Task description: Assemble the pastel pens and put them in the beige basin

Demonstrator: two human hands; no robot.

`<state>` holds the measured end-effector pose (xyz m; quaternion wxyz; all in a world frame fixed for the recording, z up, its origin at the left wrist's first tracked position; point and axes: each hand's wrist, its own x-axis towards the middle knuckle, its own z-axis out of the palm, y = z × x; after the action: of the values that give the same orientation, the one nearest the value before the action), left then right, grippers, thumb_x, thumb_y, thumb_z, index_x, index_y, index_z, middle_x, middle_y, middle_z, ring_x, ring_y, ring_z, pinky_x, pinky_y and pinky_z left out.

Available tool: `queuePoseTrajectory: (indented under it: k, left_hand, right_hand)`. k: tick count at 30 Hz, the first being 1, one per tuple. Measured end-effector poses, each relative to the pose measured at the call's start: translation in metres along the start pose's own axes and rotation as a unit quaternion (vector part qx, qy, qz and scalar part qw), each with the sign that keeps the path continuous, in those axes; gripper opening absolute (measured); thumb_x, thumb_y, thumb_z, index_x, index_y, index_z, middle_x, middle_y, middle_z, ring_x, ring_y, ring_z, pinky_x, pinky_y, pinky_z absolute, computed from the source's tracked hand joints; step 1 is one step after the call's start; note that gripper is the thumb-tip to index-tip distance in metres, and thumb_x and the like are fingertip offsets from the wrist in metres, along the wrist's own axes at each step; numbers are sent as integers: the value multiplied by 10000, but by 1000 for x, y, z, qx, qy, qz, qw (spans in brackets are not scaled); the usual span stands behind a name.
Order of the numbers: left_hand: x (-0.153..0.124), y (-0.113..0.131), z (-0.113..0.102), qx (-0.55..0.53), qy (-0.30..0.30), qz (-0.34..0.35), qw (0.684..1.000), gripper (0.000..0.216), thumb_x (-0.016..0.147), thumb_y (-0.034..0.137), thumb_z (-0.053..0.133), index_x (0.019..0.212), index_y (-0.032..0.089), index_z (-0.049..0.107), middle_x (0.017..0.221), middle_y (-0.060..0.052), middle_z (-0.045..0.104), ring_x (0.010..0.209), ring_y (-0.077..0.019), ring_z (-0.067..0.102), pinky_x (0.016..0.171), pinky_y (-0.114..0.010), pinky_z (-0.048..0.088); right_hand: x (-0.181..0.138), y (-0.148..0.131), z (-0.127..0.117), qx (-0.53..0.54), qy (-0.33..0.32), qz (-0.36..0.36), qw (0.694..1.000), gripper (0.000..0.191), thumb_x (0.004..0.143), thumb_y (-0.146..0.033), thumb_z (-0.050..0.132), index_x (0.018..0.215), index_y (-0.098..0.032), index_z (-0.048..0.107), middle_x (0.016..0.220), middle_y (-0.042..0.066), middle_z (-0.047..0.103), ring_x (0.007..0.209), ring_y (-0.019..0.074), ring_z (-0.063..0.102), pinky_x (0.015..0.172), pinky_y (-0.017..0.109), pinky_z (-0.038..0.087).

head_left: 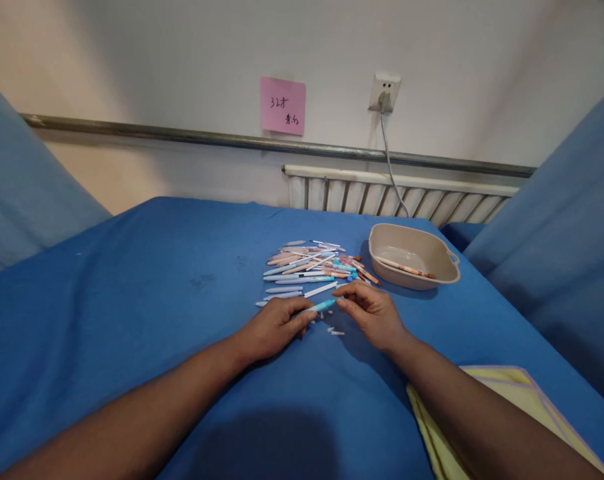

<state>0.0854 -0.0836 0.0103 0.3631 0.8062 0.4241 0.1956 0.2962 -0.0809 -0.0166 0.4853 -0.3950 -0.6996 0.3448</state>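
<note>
My left hand [277,325] is closed around a light blue pen [323,306], which points to the right. At the pen's right end, the thumb and fingertips of my right hand [369,313] are pinched together; whether they grip the tip or a small part there is too small to tell. Just beyond both hands lies a spread of pen parts [302,267], with pale blue, peach and white barrels and refills. Several small white pieces [336,332] lie on the blue cloth [132,300] between and below my hands.
A beige plastic basin [447,270] stands at the back right, with an orange-brown pen [407,268] inside. A folded yellow cloth [507,383] lies under my right forearm. Behind are a radiator [347,190], a metal rail [207,138] and a plugged-in cable [388,153]. Blue curtains hang on both sides.
</note>
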Motion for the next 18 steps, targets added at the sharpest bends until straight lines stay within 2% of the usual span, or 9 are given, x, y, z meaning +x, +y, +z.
queuePoseTrajectory:
  k: [4,7,11,15,18]
  left_hand:
    - [0,1,2,-13,-10,7,1000,333,927,408,399,827,166,605,671,19,577,655,-123,528,625,-212,374]
    - [0,2,3,-27,-9,8,1000,334,928,405,396,825,164,603,667,21,571,649,-118,517,619,-208,371]
    - [0,4,2,-54,-9,-1,999,335,921,417,401,820,160,590,671,17,570,637,-115,504,605,-206,375]
    - [0,6,3,-98,-4,-23,995,284,911,414,423,942,163,554,675,18,576,597,-107,489,568,-205,378]
    - [0,5,5,-123,4,-40,992,264,897,418,454,950,167,515,674,21,580,566,-98,485,548,-205,382]
  right_hand:
    - [-4,-1,6,26,-18,31,999,191,783,-289,636,953,-201,638,763,0,592,649,125,523,604,253,420]
    - [-6,1,11,80,-25,62,995,358,748,-276,670,1081,-210,557,803,-2,601,699,135,561,654,268,456]
    - [-7,7,15,134,-42,98,985,492,718,-267,696,1153,-220,470,746,-34,552,658,119,541,611,252,444]
    - [-5,7,15,150,-73,110,980,417,728,-303,691,1084,-216,493,704,-47,522,605,103,508,560,235,411]
    - [-2,3,14,167,-43,95,980,325,743,-353,675,994,-205,532,693,-37,530,614,106,511,571,242,418]
